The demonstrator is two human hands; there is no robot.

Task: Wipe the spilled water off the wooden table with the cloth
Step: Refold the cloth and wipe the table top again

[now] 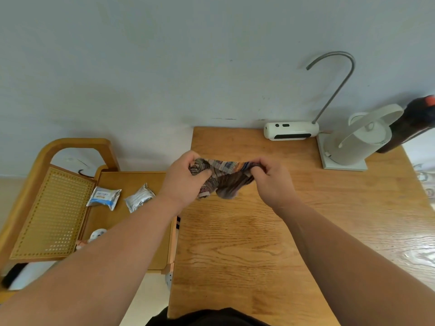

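Both hands hold the striped cloth (pixel 223 177) above the wooden table (pixel 247 243): left hand (pixel 186 177) and right hand (pixel 273 180) each keep a clenched grip on an end. Packet (pixel 103 197) writing is unreadable.

The dark bottle (pixel 410 128) at the upper right of the frame is cut off by the right edge. Print on the blue-and-white packet (pixel 103 198) at the left is too small to read. Fingers of both hands bury the ends of the cloth (pixel 223 178). The table (pixel 247 243) runs off the bottom edge.
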